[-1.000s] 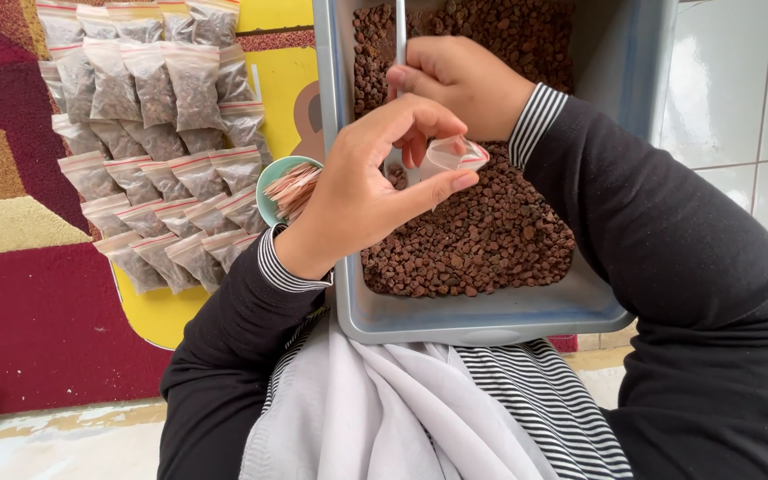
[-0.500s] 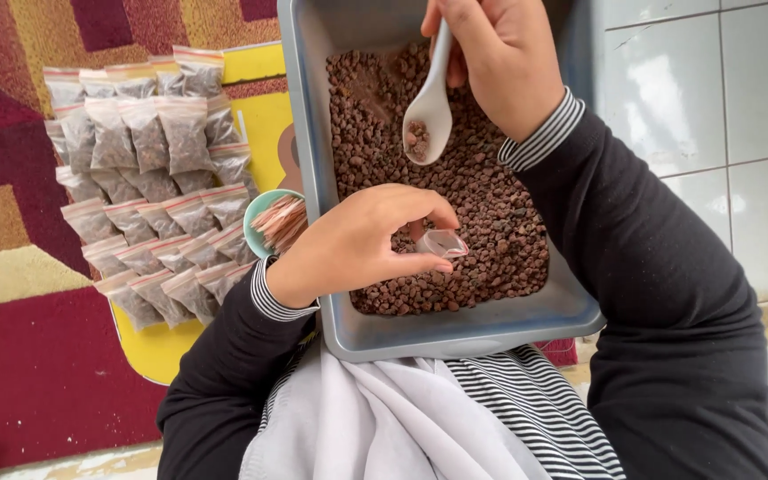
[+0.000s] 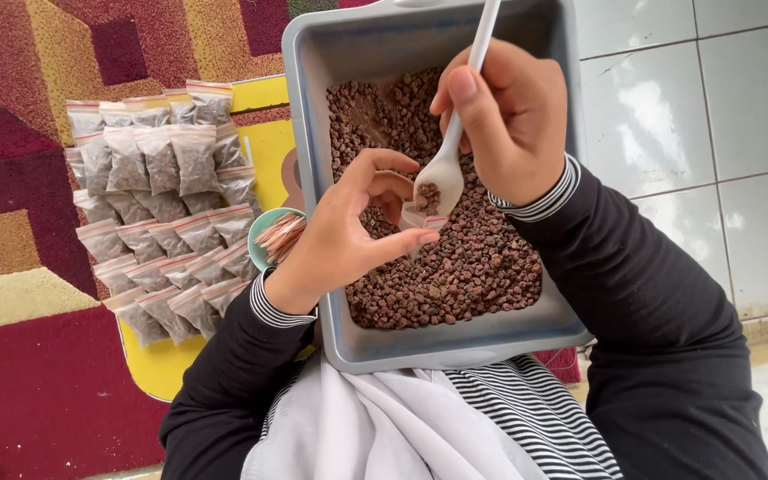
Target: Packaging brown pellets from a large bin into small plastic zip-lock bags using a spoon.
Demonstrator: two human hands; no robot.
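Pellets, small, round and reddish-brown, fill the floor of the grey plastic tub that rests across our lap, and everything else sits in relation to that tub. Over its middle our left hand pinches a small clear zip bag between thumb and forefinger, the other fingers curled loosely above it, so the bag's mouth hangs open just above the pellets. Our right hand reaches in from the tub's far right side with its fingers closed around the handle of a white plastic spoon; the spoon's bowl carries a few pellets and touches the mouth of the bag. Just beside the tub's left wall, partly hidden behind our left wrist, stands a small teal cup holding a bundle of thin reddish strips; we cannot tell what they are. Further left of the tub, filled bags of the same kind lie in overlapping rows on a yellow board, which rests on a patterned red, yellow and maroon rug. To the right of the tub we see pale floor tiles. Below the tub's near edge lie our black sleeves and a striped white cloth.
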